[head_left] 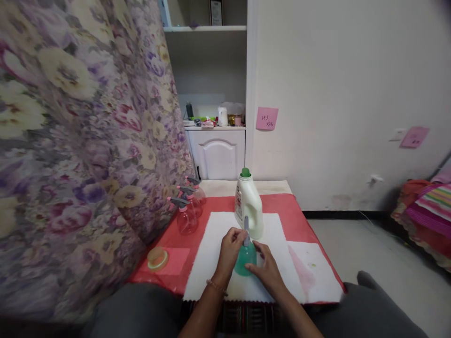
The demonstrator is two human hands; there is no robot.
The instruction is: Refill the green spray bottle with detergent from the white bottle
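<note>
A small spray bottle (245, 263) with a teal-green body and a grey spray head (246, 230) stands upright on a white cloth in front of me. The fingers of my left hand (230, 245) are closed at the grey spray head. Around the right side of the body curves my right hand (266, 268), thumb in front and fingers behind. Just behind the spray bottle is a large pale jug (254, 211) with a side handle; something green shows at its mouth (245, 172).
Several clear pink spray bottles (186, 220) with grey heads stand at the table's left back. A round yellowish lid or dish (157, 258) lies at left front. The white cloth (207, 263) covers part of the red tabletop (282, 204). A floral curtain (98, 141) hangs along the left.
</note>
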